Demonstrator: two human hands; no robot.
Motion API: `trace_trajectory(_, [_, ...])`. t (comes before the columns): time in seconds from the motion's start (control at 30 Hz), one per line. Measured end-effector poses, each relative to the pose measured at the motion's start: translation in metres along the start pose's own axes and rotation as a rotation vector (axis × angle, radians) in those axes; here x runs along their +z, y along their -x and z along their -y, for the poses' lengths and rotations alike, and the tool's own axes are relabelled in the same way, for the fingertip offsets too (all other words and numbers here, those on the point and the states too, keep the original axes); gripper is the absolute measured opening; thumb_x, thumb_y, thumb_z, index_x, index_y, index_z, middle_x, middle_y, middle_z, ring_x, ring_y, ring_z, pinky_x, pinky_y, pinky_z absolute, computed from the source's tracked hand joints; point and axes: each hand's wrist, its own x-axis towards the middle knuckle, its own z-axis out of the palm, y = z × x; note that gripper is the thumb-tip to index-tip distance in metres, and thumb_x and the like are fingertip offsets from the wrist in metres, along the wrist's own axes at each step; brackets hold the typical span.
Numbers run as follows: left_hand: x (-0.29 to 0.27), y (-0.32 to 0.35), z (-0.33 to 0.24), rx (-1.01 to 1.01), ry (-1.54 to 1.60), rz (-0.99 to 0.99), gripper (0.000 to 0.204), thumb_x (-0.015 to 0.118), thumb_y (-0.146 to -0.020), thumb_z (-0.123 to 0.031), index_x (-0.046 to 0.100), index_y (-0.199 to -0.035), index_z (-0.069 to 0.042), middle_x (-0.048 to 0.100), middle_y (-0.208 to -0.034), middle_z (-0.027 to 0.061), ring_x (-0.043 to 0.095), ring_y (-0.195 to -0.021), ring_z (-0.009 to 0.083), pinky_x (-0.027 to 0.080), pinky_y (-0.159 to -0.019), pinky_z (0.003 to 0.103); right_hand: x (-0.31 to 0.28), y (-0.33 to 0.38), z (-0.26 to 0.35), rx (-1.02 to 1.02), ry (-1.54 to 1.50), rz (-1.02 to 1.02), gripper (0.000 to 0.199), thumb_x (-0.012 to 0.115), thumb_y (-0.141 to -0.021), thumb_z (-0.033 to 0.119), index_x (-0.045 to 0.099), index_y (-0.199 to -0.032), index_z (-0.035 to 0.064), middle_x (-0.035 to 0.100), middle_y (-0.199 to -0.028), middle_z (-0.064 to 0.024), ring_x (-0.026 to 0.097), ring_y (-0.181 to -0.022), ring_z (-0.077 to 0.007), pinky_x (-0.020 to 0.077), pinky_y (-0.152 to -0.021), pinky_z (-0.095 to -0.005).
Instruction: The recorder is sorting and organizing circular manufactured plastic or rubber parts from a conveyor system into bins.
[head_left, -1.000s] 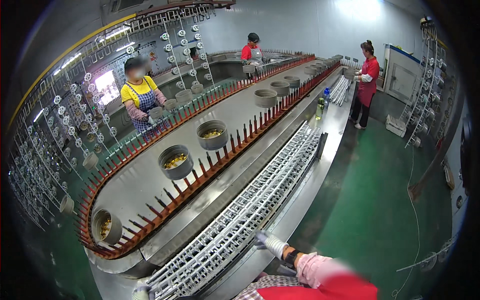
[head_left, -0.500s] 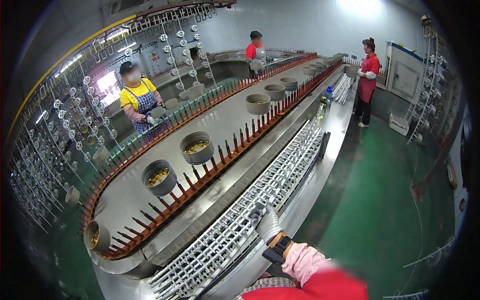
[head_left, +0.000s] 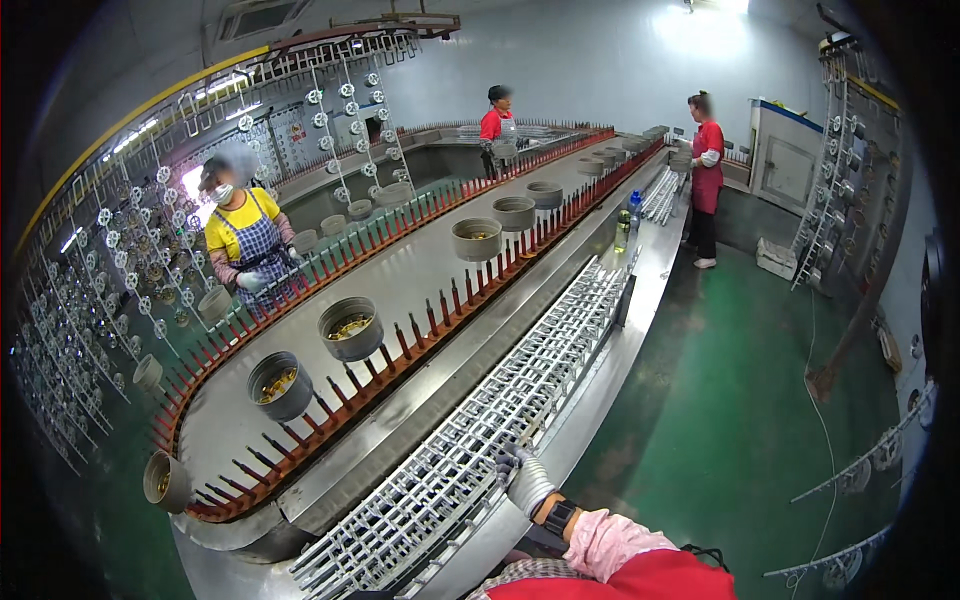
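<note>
My right hand (head_left: 525,482), in a pale ribbed glove with dark fingers, reaches in from the lower right. Its fingers are curled on the near edge of a stack of silvery metal racks (head_left: 470,425), closed around a bar there. The racks are long, with many short crossbars, and lie along the steel ledge beside the conveyor. A dark band with a device (head_left: 559,517) circles my wrist above a pink sleeve cuff. My left hand is out of view.
Left of the racks runs a looped conveyor with upright red-brown pins (head_left: 405,340) and round grey tubs (head_left: 350,328) holding gold-coloured parts. Bottles (head_left: 622,230) stand farther along the ledge. Three people work beyond; hanging racks (head_left: 150,240) line the left. Green floor (head_left: 690,400) lies right.
The view has shifted, so the scene sits lower left. My right hand has moved slightly nearer along the racks, its fingers now curled in. The yellow-shirted person's hands have moved apart, without the tub.
</note>
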Motion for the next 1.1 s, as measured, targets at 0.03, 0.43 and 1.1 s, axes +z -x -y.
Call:
trace_trajectory(0.03, [0.0,0.002,-0.006,-0.01,-0.008,0.003,0.028,0.057,-0.077,-0.018,0.057,-0.098,0.001,0.059,-0.094,0.0169,0.054,-0.089,0.0277,0.041,-0.08,0.037,0.003,0.002,0.006,0.015,0.006,-0.003,0.011,0.046,-0.084,0.022,0.048,-0.087,0.0118,0.048,-0.062,-0.0016,0.044,-0.049,-0.014,0.0355,-0.042,-0.0262])
trace_trajectory(0.43, [0.024,-0.055,-0.052,-0.081,-0.145,-0.055,0.042,0.052,-0.079,-0.038,0.055,-0.107,-0.007,0.057,-0.103,0.0156,0.051,-0.098,0.0305,0.037,-0.087,0.038,-0.06,-0.108,0.07,0.259,-0.319,0.785,0.028,0.046,-0.085,0.028,0.048,-0.105,0.0076,0.056,-0.091,-0.015,0.053,-0.08,-0.0289,0.0465,-0.069,-0.0448])
trace_trajectory(1.1, [0.054,-0.271,-0.133,0.12,0.385,-0.422,0.043,0.048,-0.085,-0.031,0.045,-0.116,-0.003,0.056,-0.1,0.0101,0.053,-0.079,0.0184,0.042,-0.074,0.029,0.012,-0.141,0.176,-1.185,1.563,0.453,0.037,0.049,-0.077,0.003,0.046,-0.114,0.0004,0.047,-0.113,-0.015,0.045,-0.106,-0.0274,0.0346,-0.091,-0.0364])
